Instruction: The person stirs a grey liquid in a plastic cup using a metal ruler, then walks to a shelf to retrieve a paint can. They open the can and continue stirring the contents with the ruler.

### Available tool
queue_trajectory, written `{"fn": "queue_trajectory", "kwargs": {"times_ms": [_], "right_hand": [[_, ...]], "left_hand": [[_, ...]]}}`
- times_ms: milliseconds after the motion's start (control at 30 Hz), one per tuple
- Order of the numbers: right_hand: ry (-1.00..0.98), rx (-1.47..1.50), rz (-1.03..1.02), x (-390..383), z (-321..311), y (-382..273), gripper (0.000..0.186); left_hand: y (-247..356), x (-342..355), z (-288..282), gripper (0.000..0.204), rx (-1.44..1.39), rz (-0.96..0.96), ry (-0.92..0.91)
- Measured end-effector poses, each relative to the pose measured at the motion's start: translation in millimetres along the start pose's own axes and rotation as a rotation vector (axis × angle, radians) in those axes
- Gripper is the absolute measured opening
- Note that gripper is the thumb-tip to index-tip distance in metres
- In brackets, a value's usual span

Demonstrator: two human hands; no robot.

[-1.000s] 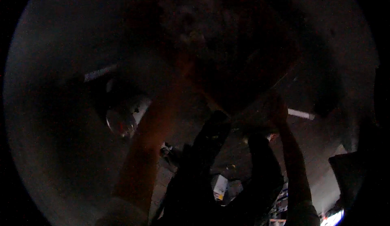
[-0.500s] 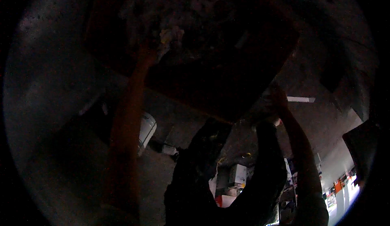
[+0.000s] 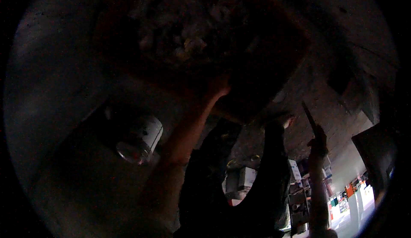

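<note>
The picture is very dark. My right hand (image 3: 317,147) is closed round the handle of a long, narrow knife (image 3: 309,116), off the right side of a dark board or low table (image 3: 261,84). The blade points up and away from me. My left hand (image 3: 220,86) is over the near part of that dark surface. Its fingers are lost in shadow, so I cannot see whether it holds anything. Beyond it lies a heap of pale, crumpled-looking pieces (image 3: 171,24), with a yellowish piece (image 3: 195,45) at its near side. What the pieces are is too dark to tell.
A white bucket (image 3: 150,131) is left of my left forearm. My dark-clothed legs (image 3: 274,165) are below the surface's near corner, with a foot (image 3: 289,121) showing. Boxes (image 3: 247,178) and shelves of goods (image 3: 299,195) are low in view, near a bright opening (image 3: 361,199).
My left hand has come back from the heap, toward the right and nearer me. My right hand has drawn back with the knife, whose blade has swung from sideways to pointing up.
</note>
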State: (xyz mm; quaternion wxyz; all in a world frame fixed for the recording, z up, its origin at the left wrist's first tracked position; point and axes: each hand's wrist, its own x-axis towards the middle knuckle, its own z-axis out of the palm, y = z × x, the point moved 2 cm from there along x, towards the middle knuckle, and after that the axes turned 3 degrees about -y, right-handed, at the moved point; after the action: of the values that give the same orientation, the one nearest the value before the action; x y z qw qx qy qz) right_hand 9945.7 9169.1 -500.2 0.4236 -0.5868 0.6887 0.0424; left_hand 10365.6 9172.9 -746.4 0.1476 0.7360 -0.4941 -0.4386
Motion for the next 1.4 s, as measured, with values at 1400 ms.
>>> {"fn": "queue_trajectory", "kwargs": {"times_ms": [1400], "right_hand": [[-0.219, 0.851, -0.216, 65, 239, -269, 0.04]], "left_hand": [[-86, -14, -237, 0.044, -0.166, -0.064, 0.301]]}}
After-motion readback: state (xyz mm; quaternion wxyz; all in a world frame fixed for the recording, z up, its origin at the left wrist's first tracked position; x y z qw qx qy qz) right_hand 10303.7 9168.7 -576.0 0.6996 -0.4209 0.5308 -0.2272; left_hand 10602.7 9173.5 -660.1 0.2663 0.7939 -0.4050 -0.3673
